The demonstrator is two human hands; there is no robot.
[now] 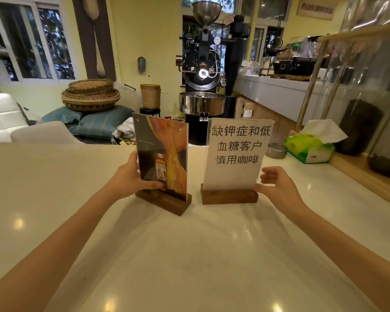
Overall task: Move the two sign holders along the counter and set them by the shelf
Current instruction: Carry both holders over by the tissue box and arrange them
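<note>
Two sign holders stand side by side on the pale counter (pixel 54 188), each an acrylic panel in a dark wooden base. The left sign holder (pixel 164 154) shows an orange picture with a bottle and is turned at an angle. My left hand (pixel 131 176) grips its left edge, thumb across the front near the base. The right sign holder (pixel 236 154) carries a white sheet with black characters. My right hand (pixel 277 188) is at its lower right corner, fingers curled and apart, touching or nearly touching the panel's edge. The wooden shelf (pixel 367 174) stands at the right.
A green tissue box (pixel 311 149) and a small metal dish (pixel 277 150) sit on the counter by the shelf. Dark glass jars (pixel 360 124) stand on the shelf. Beyond the counter's far edge are a coffee roaster (pixel 203 70), baskets and cushions.
</note>
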